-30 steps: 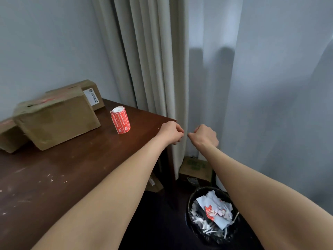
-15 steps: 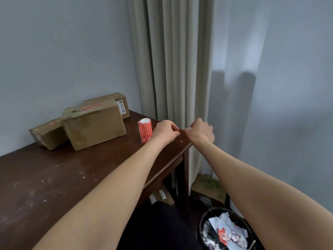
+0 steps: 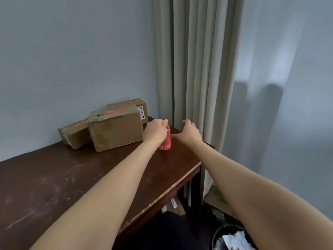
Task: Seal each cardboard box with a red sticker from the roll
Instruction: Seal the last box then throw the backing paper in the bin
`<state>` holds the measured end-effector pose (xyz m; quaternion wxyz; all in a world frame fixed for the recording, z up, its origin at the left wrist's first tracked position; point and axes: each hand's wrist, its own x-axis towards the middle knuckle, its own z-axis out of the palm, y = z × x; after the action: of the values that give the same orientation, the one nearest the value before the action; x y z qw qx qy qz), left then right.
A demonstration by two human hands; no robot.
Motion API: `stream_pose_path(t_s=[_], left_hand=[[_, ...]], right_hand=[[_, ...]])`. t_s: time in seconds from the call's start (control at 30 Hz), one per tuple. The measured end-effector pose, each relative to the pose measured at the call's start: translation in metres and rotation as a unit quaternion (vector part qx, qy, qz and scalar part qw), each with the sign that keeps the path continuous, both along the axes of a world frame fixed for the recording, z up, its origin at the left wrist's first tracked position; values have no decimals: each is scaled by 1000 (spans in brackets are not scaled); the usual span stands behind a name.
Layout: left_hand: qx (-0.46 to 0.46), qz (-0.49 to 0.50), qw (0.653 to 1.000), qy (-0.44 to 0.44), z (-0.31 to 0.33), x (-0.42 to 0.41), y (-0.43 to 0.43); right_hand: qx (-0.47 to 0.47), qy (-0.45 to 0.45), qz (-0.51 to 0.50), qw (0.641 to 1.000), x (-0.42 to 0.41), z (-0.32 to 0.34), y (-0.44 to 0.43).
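Note:
A red sticker roll (image 3: 166, 144) stands upright on the dark wooden table (image 3: 72, 177) near its far right corner. My left hand (image 3: 155, 131) grips the roll from above and from the left, hiding its top. My right hand (image 3: 189, 132) hovers just right of the roll with fingers loosely bent and its thumb pointing toward the roll, holding nothing. Three cardboard boxes sit against the wall: a front box (image 3: 115, 129) with a red strip on top, a back box (image 3: 128, 104) with a white label, and a left box (image 3: 74, 135).
A beige curtain (image 3: 189, 69) hangs right behind the table corner. On the floor at the lower right stands a black bin (image 3: 219, 237) holding paper scraps. More cardboard boxes (image 3: 216, 201) lie on the floor beside and under the table.
Both hands moved from over the bin up and left to the table corner. My left hand has taken hold of the roll. The view swung up and left.

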<state>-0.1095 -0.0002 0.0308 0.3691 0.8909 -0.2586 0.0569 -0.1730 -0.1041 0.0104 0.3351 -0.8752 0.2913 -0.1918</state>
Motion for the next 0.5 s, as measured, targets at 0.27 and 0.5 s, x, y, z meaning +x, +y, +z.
stream_pose_path(t_s=[0.27,0.5], left_hand=[[35,33,998,42,-14,31,6],[37,31,997,53,-17,54,-11]], right_hand=[[114,65,38,991,39,-22,3],[107,72,52,990,76,-31,-2]])
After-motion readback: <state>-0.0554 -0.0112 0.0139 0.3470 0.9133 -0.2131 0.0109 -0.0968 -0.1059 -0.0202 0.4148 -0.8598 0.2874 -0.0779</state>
